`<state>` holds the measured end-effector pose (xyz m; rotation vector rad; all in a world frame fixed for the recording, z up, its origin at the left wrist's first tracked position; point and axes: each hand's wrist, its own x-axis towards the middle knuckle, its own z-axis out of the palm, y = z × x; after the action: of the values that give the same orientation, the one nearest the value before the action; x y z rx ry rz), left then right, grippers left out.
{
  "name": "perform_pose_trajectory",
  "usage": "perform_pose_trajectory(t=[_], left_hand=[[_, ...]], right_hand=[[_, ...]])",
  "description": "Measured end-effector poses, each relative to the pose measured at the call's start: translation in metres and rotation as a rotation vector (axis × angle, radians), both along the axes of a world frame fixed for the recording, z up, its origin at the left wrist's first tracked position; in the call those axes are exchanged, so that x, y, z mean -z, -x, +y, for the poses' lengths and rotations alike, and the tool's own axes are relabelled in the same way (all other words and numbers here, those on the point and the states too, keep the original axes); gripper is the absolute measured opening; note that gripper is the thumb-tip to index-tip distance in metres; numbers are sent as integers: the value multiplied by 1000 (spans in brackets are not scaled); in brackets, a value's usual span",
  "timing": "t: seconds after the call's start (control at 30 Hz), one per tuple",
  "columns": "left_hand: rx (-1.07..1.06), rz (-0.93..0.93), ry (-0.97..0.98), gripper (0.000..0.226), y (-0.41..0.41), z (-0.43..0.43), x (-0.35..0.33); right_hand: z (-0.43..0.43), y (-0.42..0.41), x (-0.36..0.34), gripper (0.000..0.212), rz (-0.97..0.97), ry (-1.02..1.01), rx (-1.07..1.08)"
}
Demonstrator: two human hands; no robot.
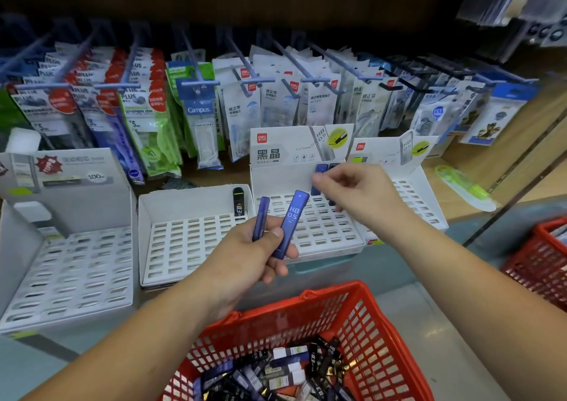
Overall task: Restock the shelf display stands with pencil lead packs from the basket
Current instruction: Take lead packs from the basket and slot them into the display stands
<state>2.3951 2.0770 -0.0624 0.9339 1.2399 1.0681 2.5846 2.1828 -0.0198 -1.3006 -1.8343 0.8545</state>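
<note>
Head view, the only one. Left hand point(254, 256) is curled round two blue lead packs point(295, 216), thumb across them, tops fanned apart; the nearer one reads HB 0.5. Right hand point(356, 189) is over the back row of the white slotted stand point(319, 235), below the HB 0.5 header card. Its thumb and forefinger look pinched on a third blue pack point(319, 172) standing upright there, other fingers loosely curled. A dark pack point(333, 167) sits just beside it, mostly hidden by the hand. Most slots in this stand are bare. Red basket point(306, 317) sits near the body below both hands, loose packs point(276, 370), blue and black mixed, heaped inside. Neighbouring stand point(190, 241) on the left holds one black pack point(238, 201) at its back corner.

Step in hand, my read: seating the pinched pack in a back slot. To do it well, keep the pack upright, line its foot up with the slot, push straight down until it stands alone, then release. Fill back to front so the hand doesn't knock seated packs. Blue HB 0.5 packs likely belong only in this stand.
</note>
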Motion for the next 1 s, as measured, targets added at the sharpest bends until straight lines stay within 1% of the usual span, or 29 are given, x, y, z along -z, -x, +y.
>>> perform_pose_trajectory(t=[0.03,0.07,0.1,0.13,0.2,0.27,0.3,0.4,0.47,0.53,0.6,0.63,0.67,0.77,0.87,0.93,1.0], left_hand=[[-2,10,-10,22,0,0,0],[-3,18,-19,22,0,0,-1],[-4,24,-25,23,0,0,-1],[-1,28,-29,23,-1,0,-1],[-5,48,-34,23,-1,1,-2],[-46,104,-17,20,1,2,0],[-66,147,-2,19,3,2,1],[-79,236,48,20,7,2,8],[-75,210,82,22,6,1,6],[-63,163,103,33,6,0,0],[-37,115,136,51,7,0,-4],[-30,77,163,56,8,0,-6],[-34,32,188,54,9,1,-7],[-87,-42,193,34,10,2,-6],[-87,-56,133,27,10,3,-4],[-68,-36,77,24,9,4,-3],[-58,-1,35,21,8,3,-2]], right_hand=[[-8,6,-4,16,64,140,-83],[-14,11,-5,16,91,224,-149],[-19,14,-3,15,110,262,-193],[-22,17,0,13,131,273,-212],[-20,16,0,8,218,270,-180],[-12,10,-5,11,296,226,-73],[-7,6,-8,14,295,179,-10],[16,-6,-9,28,158,-15,92],[29,-8,-5,31,53,-102,93],[40,-7,0,29,3,-123,82],[48,-4,1,26,-11,-100,63],[51,-3,1,27,-23,-97,61],[53,-3,1,27,-42,-106,59],[55,-5,6,23,-152,-158,28],[50,-6,12,18,-186,-184,-5],[49,-7,12,19,-165,-163,-21],[51,-7,11,17,-212,-187,-21]])
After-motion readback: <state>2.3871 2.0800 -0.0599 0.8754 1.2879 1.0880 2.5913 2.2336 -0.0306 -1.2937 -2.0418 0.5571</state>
